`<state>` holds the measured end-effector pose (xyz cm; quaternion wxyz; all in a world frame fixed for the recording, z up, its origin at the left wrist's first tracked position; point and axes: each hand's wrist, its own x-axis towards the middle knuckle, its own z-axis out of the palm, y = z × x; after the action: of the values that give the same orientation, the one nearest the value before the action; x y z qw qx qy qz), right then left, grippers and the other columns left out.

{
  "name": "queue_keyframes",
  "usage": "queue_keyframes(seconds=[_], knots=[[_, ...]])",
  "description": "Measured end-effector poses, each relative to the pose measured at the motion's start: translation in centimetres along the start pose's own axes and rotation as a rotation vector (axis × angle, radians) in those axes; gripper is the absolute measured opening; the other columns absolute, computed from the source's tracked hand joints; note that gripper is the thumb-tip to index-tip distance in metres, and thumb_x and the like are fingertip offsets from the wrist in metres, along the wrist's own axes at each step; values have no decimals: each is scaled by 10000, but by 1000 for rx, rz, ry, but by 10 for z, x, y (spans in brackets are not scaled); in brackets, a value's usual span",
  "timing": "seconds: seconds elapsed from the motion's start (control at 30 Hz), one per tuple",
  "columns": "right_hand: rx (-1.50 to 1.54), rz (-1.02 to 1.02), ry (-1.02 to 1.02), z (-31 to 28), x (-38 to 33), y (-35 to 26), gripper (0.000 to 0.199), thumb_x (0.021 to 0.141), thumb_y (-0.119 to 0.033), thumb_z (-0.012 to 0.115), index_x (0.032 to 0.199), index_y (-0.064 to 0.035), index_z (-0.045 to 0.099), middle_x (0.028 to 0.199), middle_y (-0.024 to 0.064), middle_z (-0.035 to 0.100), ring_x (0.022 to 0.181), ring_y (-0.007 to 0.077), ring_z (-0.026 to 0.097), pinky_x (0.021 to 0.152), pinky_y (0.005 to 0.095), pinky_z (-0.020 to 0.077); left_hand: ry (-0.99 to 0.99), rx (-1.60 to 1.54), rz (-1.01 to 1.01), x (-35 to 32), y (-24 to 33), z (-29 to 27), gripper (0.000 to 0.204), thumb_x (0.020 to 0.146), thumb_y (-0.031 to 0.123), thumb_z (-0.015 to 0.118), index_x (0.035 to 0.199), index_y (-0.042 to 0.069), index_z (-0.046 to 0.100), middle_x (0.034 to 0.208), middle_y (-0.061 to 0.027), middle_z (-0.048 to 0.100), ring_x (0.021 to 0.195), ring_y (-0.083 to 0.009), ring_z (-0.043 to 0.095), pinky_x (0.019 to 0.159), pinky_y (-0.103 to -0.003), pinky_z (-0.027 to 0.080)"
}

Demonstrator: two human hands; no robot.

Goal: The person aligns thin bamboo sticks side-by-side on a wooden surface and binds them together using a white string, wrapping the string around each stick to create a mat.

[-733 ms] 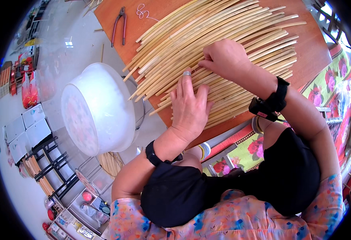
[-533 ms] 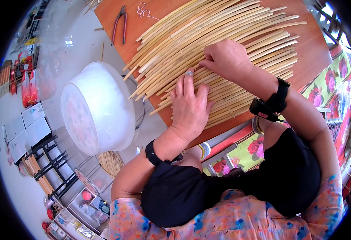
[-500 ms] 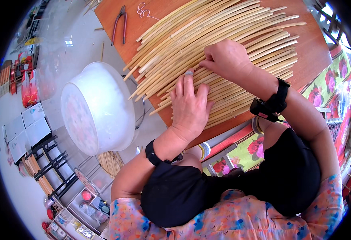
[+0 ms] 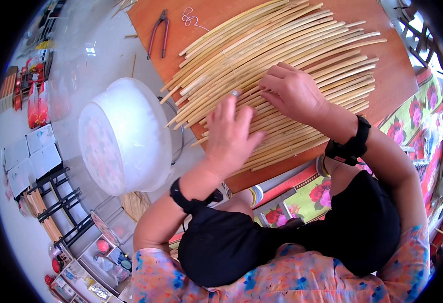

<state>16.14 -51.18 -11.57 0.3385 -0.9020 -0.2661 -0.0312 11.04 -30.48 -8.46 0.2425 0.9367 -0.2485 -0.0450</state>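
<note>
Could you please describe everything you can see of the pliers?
The pliers have a dark, metal-looking head and two slim reddish handles, spread apart. They lie flat on the brown table, left of the pale sticks, head pointing away from the person. One handle's end reaches about the table's edge. No hand touches them.

Blue-blotched orange shirt; black bottoms; black wrist straps; silver ring on left grip.

The left hand has drawn back toward the left ends of the pale sticks, its fingers spread wider (and smeared by motion). The right hand has loosened from its tight curl, showing more finger. The view has swung slightly, putting the pliers farther right.
</note>
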Motion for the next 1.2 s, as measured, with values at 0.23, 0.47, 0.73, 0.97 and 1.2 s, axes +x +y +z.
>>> queue_keyframes(seconds=[0.23,0.47,0.73,0.97,1.2], knots=[[-6,-128,36,-3,7,-12,113,811,-122,696,880,-54,637,897,72,623,894,280,614,765,393,541,71,27,-52,34,-51,-25,407,753,159,829,1092,86,615,1269,-172,518,1173,-374,536,933,-469,452],[-144,-210,-11,10,-11,-21,310,775,-167,734,1066,-87,663,1074,38,617,976,233,597,831,366,488,137,235,-25,42,-60,-2,651,751,282,854,1322,159,568,1530,-181,311,1438,-405,280,1071,-579,340],[-232,-75,-148,10,-12,-26,567,788,-279,757,1301,-88,611,1132,45,591,996,234,575,854,386,471,88,143,-77,38,-71,1,767,725,325,874,1391,182,522,1560,-167,278,1455,-395,252,1131,-528,303],[-201,-37,-236,12,-11,-22,643,777,-350,764,1349,-105,600,1199,74,570,1036,282,553,916,423,456,86,123,-106,39,-74,4,765,740,328,863,1402,181,510,1551,-168,288,1448,-393,260,1142,-523,282],[-214,-85,-214,16,-11,-15,648,776,-416,764,1321,-101,611,1280,74,559,1044,290,550,911,419,455,108,113,-126,39,-73,7,740,761,330,845,1404,188,506,1541,-163,317,1438,-385,287,1141,-517,272]])
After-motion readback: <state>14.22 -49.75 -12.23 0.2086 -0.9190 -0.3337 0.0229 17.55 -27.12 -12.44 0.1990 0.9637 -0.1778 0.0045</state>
